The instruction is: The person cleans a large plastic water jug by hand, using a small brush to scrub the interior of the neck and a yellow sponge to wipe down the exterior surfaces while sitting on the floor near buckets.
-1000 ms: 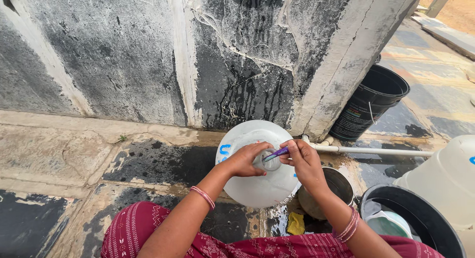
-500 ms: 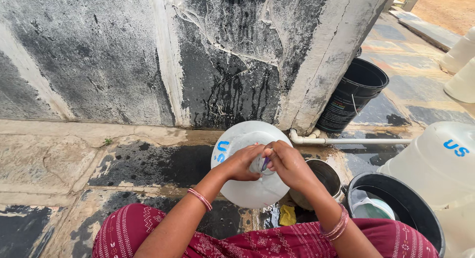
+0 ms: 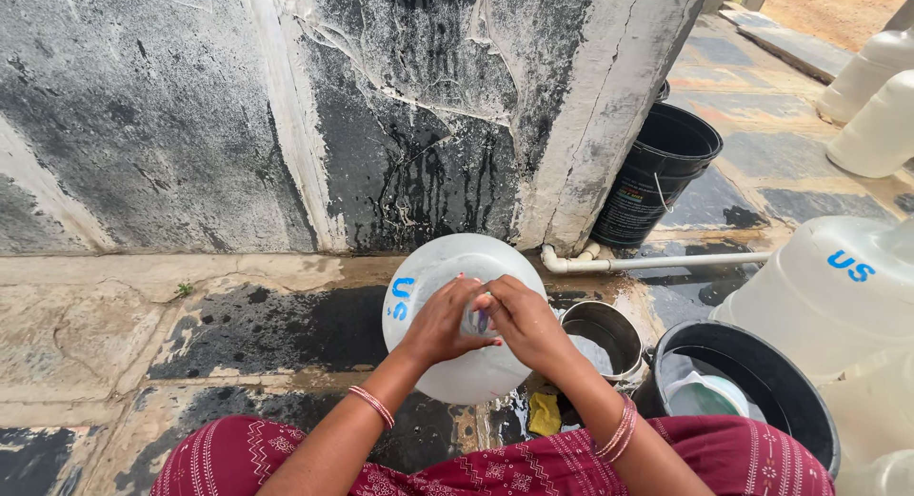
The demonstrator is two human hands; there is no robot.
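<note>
On wet paving, both hands (image 3: 490, 320) clasping white jug's (image 3: 447, 363) mouth, blue marking (image 3: 402, 297) left.

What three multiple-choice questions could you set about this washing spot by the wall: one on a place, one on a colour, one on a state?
1. Where does the steel pot stand?
A. Just right of the white water can
B. On top of the wall
C. Inside the far black bucket

2. What colour is the cloth lying on the ground beside the steel pot?
A. Red
B. Yellow
C. Blue

3. What are the two hands doing?
A. Both rest on the person's lap
B. One lifts the black bucket
C. Both meet at the mouth of the white water can

Answers:
1. A, the pot sits on the wet ground beside the white water can.
2. B, the cloth is yellow.
3. C, the left hand and right hand close together at the can's mouth.
</note>
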